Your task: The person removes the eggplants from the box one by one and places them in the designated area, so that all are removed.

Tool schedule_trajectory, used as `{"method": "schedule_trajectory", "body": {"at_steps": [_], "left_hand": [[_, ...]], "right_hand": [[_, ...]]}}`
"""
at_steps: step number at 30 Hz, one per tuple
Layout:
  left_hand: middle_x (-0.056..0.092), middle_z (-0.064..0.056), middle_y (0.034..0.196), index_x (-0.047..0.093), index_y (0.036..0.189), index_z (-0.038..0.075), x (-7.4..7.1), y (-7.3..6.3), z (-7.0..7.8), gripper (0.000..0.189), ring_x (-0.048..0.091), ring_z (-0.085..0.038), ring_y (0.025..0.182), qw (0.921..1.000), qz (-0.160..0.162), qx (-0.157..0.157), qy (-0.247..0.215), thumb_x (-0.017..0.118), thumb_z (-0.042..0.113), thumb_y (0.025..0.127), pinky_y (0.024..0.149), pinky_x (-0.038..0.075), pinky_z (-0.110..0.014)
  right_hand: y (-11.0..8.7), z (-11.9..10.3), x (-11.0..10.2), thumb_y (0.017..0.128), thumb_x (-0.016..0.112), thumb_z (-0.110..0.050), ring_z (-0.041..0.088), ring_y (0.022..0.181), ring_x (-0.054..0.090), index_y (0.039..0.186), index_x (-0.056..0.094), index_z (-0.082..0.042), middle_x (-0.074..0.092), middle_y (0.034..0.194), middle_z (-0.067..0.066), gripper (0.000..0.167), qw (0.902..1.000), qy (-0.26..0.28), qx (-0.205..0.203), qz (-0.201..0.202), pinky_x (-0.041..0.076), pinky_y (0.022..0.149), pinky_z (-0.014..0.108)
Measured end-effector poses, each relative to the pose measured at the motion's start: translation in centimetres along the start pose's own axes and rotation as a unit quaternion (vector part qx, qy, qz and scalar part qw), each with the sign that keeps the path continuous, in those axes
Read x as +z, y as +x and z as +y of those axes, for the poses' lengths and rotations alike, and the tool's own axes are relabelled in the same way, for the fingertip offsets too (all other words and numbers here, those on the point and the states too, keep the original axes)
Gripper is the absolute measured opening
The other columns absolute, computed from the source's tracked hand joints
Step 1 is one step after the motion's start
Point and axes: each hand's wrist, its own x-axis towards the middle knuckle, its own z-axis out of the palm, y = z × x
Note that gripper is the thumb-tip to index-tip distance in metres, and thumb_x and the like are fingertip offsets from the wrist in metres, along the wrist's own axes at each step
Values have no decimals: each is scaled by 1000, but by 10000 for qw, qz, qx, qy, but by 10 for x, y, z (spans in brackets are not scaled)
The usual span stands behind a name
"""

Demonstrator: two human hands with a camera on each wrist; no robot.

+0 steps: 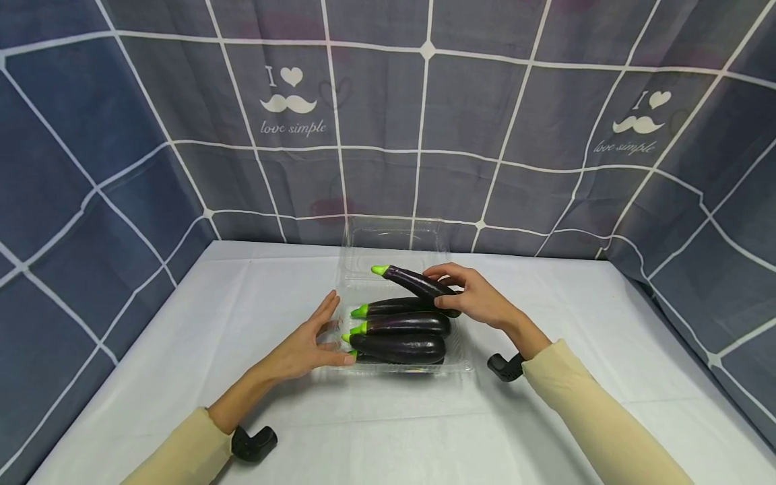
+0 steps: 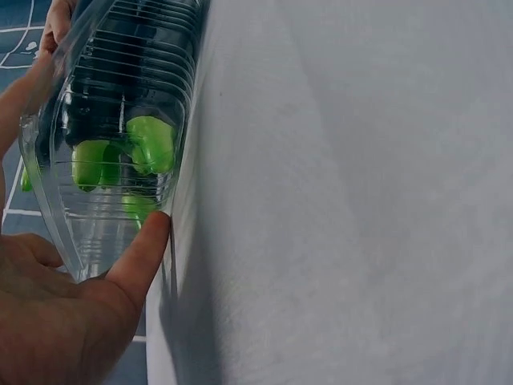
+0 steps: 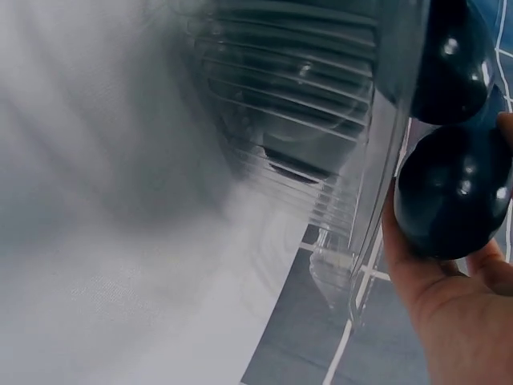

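This step appears to be arranging one eggplant [image 1: 412, 280] at the far side of the clear container [image 1: 460, 364], beside the other eggplants [image 1: 400, 347]; the next move likely calls for levelling it. The right hand [image 1: 477, 295] grips its blunt end, stem angled left — the left hand [image 1: 300, 347], fingers spread, touches the container's left side.

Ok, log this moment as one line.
Right hand: grips eggplant | Left hand: touches clear container | Lid: open | Other eggplants: in container
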Motion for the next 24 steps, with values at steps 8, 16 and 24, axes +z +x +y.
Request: {"method": "schedule_trajectory", "body": {"at_steps": [8,16,24], "left_hand": [[-14,-5,164,-2,158,7,0,0,0,117,14,-43,146,10000,-62,-3,-67,84,19,80,107,38,-52],[-14,-4,164,0,159,8,0,0,-1,116,13,-42,146,10000,-44,-48,-39,85,20,80,108,37,-52],[-14,-4,164,1,158,5,1,-1,0,115,14,-42,146,10000,-39,-38,10,84,20,81,108,36,-52]], "right_hand": [[-9,3,-3,84,70,2,27,115,54,131,63,-11,57,125,7,49,9999,-71,-74,71,40,100,53],[-18,0,-2,85,67,2,27,115,53,138,59,-14,56,136,5,55,9999,131,98,-2,45,93,40],[-25,-6,-3,90,62,0,27,101,54,142,56,-15,54,140,8,54,9996,209,200,-62,49,79,27]]}}
